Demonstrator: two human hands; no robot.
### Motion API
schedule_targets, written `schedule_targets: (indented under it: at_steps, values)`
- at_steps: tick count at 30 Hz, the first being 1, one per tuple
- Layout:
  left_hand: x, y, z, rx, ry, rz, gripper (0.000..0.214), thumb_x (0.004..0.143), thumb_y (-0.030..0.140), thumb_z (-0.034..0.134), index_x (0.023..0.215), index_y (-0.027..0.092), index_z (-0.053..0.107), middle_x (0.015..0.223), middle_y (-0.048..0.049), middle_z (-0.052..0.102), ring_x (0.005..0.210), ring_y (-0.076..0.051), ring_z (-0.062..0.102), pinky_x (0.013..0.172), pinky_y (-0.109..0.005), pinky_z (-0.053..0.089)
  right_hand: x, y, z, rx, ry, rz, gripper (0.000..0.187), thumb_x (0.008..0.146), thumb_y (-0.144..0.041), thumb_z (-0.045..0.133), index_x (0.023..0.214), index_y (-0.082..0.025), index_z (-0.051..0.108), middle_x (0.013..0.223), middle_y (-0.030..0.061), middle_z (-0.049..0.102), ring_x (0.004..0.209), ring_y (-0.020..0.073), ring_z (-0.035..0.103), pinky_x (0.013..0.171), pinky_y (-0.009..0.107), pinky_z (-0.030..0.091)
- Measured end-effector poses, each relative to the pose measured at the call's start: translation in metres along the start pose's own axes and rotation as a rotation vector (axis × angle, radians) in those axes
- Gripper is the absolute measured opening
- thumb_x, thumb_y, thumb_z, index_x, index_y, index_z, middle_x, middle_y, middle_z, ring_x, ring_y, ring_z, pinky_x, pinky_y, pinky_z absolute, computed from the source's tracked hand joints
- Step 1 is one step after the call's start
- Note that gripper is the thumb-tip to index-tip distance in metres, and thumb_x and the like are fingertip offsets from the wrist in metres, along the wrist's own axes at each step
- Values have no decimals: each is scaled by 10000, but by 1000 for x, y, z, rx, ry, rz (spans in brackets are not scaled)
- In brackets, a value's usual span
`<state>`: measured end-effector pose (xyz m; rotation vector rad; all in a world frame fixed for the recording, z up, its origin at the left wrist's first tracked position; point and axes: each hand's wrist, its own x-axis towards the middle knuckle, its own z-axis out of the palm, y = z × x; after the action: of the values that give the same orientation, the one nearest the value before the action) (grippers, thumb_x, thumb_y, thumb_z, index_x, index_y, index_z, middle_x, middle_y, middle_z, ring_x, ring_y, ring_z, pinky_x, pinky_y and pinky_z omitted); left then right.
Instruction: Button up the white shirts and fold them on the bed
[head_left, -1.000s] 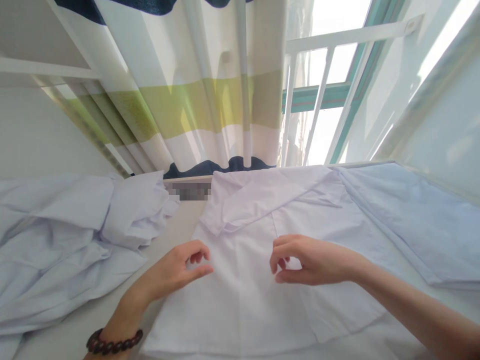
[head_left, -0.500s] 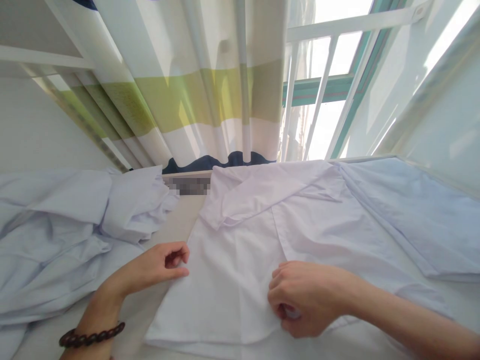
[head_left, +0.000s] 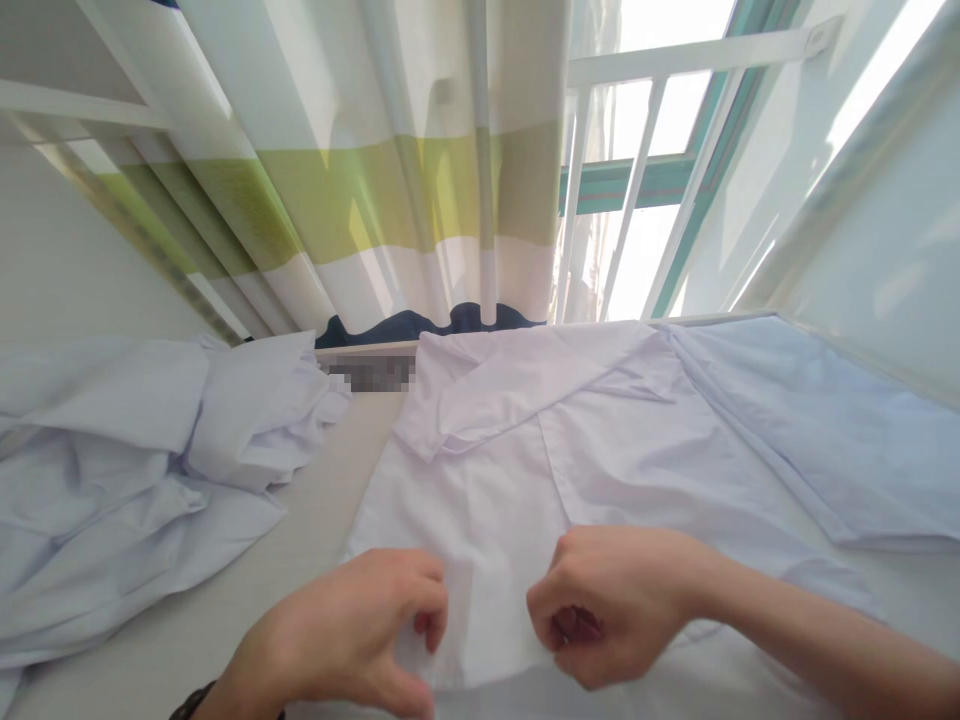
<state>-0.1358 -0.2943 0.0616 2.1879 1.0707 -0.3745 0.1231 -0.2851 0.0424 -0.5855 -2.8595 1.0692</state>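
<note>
A white garment lies spread on the pale surface before me, with what looks like a sleeve folded across its far end. My right hand is closed at the near hem, its fingers curled and the cloth rising to them; the fingertips are partly hidden. Over the near left part of the same garment hovers my left hand, thumb and fingers apart with nothing between them. A dark bead bracelet circles my left wrist, mostly cut off by the frame.
Crumpled white cloth is heaped on the left. To the right lies flat, folded white cloth. A striped curtain hangs beyond the far edge, beside a white railing and a green-framed window.
My left hand has moved right and nearer to me, from the garment's left edge to over its near part. The right hand stays curled at the hem. The view has shifted slightly.
</note>
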Motion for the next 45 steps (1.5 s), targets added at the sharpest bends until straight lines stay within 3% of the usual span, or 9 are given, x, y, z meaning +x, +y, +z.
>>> schedule_targets:
  at_steps: [7,12,15,19,25,31,36,41,45]
  values:
    - [0,12,1,47,99,49,109,689,136,591,750,218,553,804,5,641,753,-179,555,676,-267,378,-5,-1,-10,74,-15,24,112,678,-175,667,785,-187,693,637,-54,650,522,66,537,519,156,379]
    - [-8,4,0,-30,-13,73,154,638,100,592,715,226,635,768,27,674,702,-150,587,644,-232,407,-1,2,-3,66,-103,50,123,707,-178,678,825,-199,709,656,-61,655,539,69,536,535,158,383]
    - [-8,1,0,-60,-75,-15,52,718,232,651,726,215,700,730,6,698,652,-159,599,579,-232,403,3,3,2,48,-167,76,116,744,-254,700,845,-199,714,662,-51,659,531,77,518,532,173,380]
    - [-1,3,-7,-105,-79,-6,247,836,413,617,845,197,737,777,-22,730,687,-168,630,591,-227,420,-1,2,-5,144,-70,23,144,828,-292,647,908,-190,711,681,-31,642,562,74,529,552,160,390]
    - [29,21,-17,72,222,171,179,921,246,515,887,203,685,875,-14,688,810,-166,620,738,-256,462,-25,26,-15,-82,227,161,113,848,-157,520,810,-189,621,652,-27,567,575,98,456,592,214,361]
    - [89,20,1,340,572,351,193,943,252,526,1071,174,648,1290,-114,605,1289,-307,470,1069,-466,393,-50,51,-7,-174,453,326,106,876,-167,476,859,-186,579,744,9,593,650,129,487,641,238,374]
    - [101,0,16,419,547,343,552,999,400,430,1515,240,315,1593,-82,319,1464,-287,271,1178,-492,269,-60,36,-11,-156,239,265,137,820,-312,631,754,-206,574,689,-19,599,631,127,506,639,248,359]
    - [97,-5,17,434,521,337,587,1005,443,395,1549,282,245,1623,-45,250,1486,-275,223,1199,-474,217,-61,23,3,-173,32,318,299,676,-463,746,767,-212,613,761,9,681,674,171,589,634,277,365]
    - [96,-2,12,429,504,356,606,994,445,416,1546,259,250,1614,-76,269,1479,-291,229,1189,-491,210,-59,12,10,-241,23,356,126,722,-320,647,742,-197,624,731,28,693,635,176,599,620,291,359]
